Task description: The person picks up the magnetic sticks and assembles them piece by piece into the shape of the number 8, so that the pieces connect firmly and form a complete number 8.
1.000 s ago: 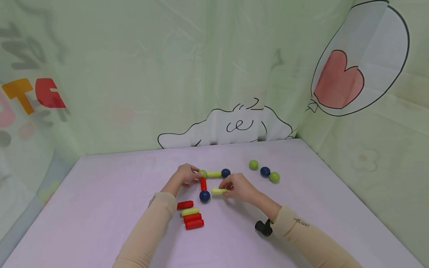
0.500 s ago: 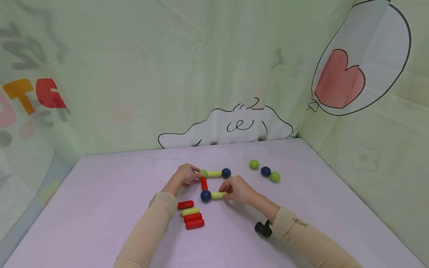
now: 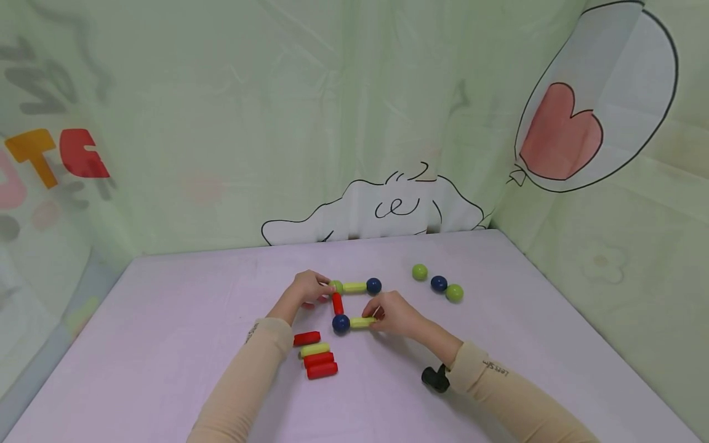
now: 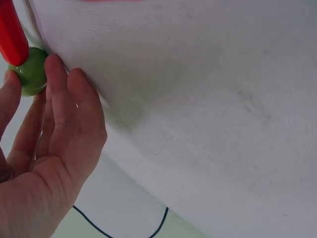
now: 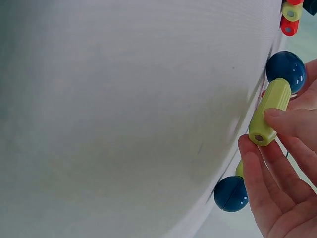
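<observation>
My left hand (image 3: pixel 309 289) pinches the green ball (image 3: pixel 336 287) at the corner of a joined shape; the left wrist view shows thumb and fingertips on that ball (image 4: pixel 32 72), a red stick (image 4: pixel 13 34) against it. From this ball a yellow stick (image 3: pixel 354 287) runs right to a blue ball (image 3: pixel 373 286), and a red stick (image 3: pixel 338 304) runs toward the near blue ball (image 3: pixel 341 323). My right hand (image 3: pixel 396 315) pinches a second yellow stick (image 3: pixel 361 322) by its right end. In the right wrist view that stick (image 5: pixel 270 111) touches the blue ball (image 5: pixel 286 72).
Near the left sleeve lie several loose sticks: red ones (image 3: pixel 307 338) (image 3: pixel 322 370) and a yellow one (image 3: pixel 315 350). Two green balls (image 3: pixel 420 272) (image 3: pixel 455 293) and a blue ball (image 3: pixel 439 283) rest at the back right. A black device (image 3: pixel 436 379) is at the right wrist.
My right hand has brought the yellow stick slightly nearer, and its left end now meets the near blue ball, which shifted slightly right. My left hand has stayed on the green ball.
</observation>
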`<state>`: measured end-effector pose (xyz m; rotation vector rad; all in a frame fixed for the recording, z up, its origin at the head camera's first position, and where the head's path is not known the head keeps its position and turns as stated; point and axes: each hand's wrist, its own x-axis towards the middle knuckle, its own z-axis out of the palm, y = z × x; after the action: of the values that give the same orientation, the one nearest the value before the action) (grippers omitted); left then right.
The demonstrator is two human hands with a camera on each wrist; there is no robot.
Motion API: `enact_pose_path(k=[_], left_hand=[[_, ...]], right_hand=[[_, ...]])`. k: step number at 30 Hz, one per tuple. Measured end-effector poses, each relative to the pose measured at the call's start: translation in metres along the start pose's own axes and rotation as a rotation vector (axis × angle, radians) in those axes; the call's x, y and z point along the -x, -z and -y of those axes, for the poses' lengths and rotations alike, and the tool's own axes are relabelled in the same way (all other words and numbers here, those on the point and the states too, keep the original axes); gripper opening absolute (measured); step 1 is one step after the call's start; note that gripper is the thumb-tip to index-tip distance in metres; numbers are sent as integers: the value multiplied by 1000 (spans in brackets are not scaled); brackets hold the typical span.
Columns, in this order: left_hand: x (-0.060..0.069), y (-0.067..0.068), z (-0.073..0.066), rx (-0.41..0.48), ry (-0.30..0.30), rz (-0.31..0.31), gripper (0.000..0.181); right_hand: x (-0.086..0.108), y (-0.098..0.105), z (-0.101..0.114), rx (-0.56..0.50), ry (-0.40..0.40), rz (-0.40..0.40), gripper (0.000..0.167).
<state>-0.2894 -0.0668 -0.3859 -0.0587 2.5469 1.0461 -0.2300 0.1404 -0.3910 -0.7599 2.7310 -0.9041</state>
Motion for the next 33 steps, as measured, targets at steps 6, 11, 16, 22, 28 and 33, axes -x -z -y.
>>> enact_pose_path(k=[6,11,16,22,28,33], left_hand=[[0,-1,-1,-18,-14,1,40],[2,-4,-3,-55,-37,1,42],[14,-9,-10,-270,-143,-57,47],[36,-15,-12,-400,-328,-121,49],[58,-18,-6,-393,-437,-2,48],[64,-20,-3,-425,-483,30,41]], right_hand=[[1,0,1,-1,0,9,18],[3,0,-1,25,-5,1,20],[4,1,-2,18,5,-7,21],[5,3,0,-1,35,-15,20],[6,4,-1,-32,54,-17,20],[6,5,-2,-51,60,-15,20]])
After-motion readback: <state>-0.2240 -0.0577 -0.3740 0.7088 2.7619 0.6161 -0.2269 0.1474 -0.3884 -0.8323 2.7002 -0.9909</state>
